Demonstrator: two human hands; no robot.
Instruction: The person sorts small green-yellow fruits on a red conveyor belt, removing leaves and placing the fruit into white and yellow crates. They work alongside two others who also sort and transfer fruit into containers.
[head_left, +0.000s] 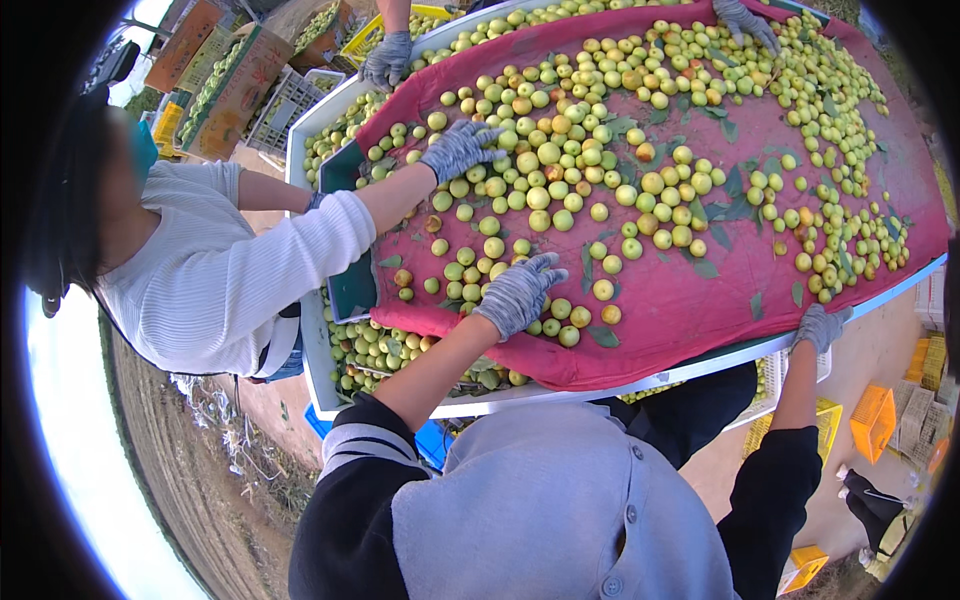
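Note:
My left hand [522, 295], in a grey striped knit glove, is open with its fingers spread over small round green-yellow fruits [540, 198], some blushed brown, that look like jujubes. They lie loose on a red cloth [640, 340] over a sorting table. My right hand [822, 327], gloved the same way, rests on the cloth at the table's near right edge, its fingers laid out and holding no fruit. Across the corner, a co-worker's gloved hand [461, 150] reaches over the fruits from the left.
Other gloved hands [388, 60] work along the far side. A white-rimmed tray [460, 405] of fruits and a green divider [350, 285] lie at the left end. Cardboard boxes [237, 95] stand far left; orange crates [873, 424] sit on the ground at right. Loose leaves [604, 336] are scattered about.

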